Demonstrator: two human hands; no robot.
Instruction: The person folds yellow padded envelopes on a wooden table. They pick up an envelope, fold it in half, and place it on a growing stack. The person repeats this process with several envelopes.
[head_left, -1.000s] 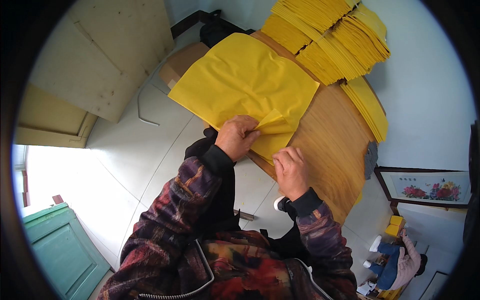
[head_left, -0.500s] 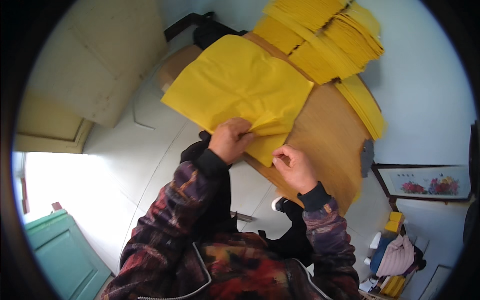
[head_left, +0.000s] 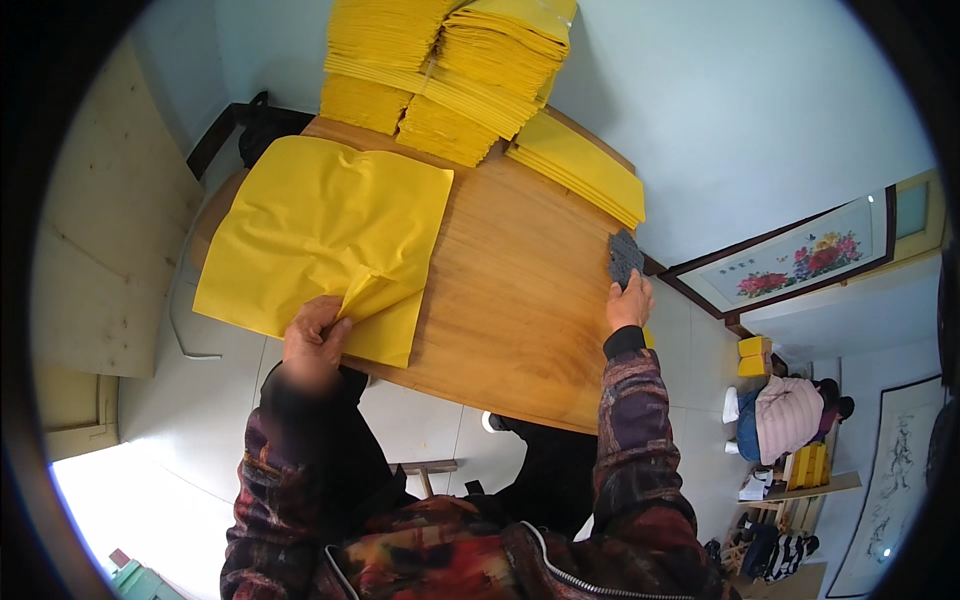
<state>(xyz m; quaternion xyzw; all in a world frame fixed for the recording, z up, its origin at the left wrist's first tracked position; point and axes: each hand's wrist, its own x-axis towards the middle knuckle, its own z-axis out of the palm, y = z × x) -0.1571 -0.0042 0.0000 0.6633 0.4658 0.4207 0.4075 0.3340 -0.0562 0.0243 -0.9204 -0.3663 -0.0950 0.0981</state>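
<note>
My left hand (head_left: 314,338) is closed on the near edge of a large yellow sheet (head_left: 320,225), pinching up a fold between thumb and fingers. The sheet looks like paper, creased around the pinch, and lies over the left part of the wooden table, slightly past its near edge. My right arm stretches to the table's right edge. There my right hand (head_left: 630,298) grips the near end of a dark grey, rough-textured cloth or pad (head_left: 625,258). Its fingertips are partly hidden.
High stacks of folded yellow paper (head_left: 440,70) stand at the table's (head_left: 500,300) far side, with a flatter yellow pile (head_left: 580,165) beside them. A framed flower picture (head_left: 790,255) leans at the right wall. Farther right, a person in pink (head_left: 790,415) is beside a bench.
My right hand has left the sheet's near corner and moved right to the grey cloth or pad. My left hand still pinches the sheet. The whole view has swung to the right.
</note>
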